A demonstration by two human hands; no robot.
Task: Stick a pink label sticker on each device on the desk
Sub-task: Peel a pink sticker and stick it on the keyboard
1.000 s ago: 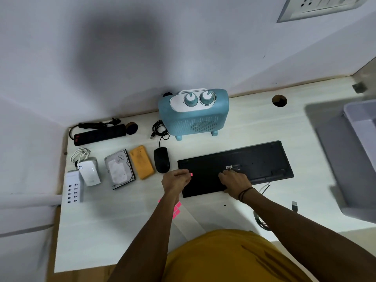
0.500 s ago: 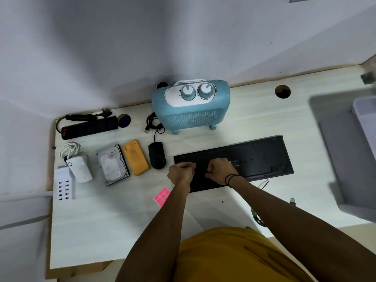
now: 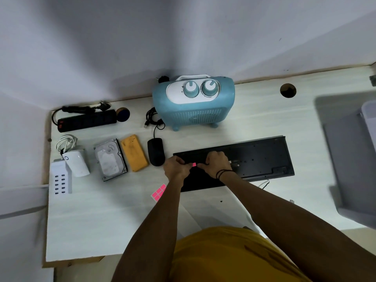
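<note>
- The left hand point(image 3: 176, 167) and right hand point(image 3: 215, 164) meet over the near-left part of the keyboard point(image 3: 254, 157), each grip closed in a pinch on one end of a single pink sticker point(image 3: 194, 164) held between their fingertips.
- Whether the sticker already touches the black surface or hangs just above it is hard to tell from this angle.
- The keyboard lies directly under the grip, seemingly underside up, its long axis running left to right across the counter point(image 3: 105, 220); the move is probably straight down.
- The sticker sheet point(image 3: 159, 192) lies just beside the left forearm.
- Further left sit the mouse point(image 3: 155, 152), an orange device point(image 3: 134, 153) and a hard drive point(image 3: 110, 159), nearer the left hand.
</note>
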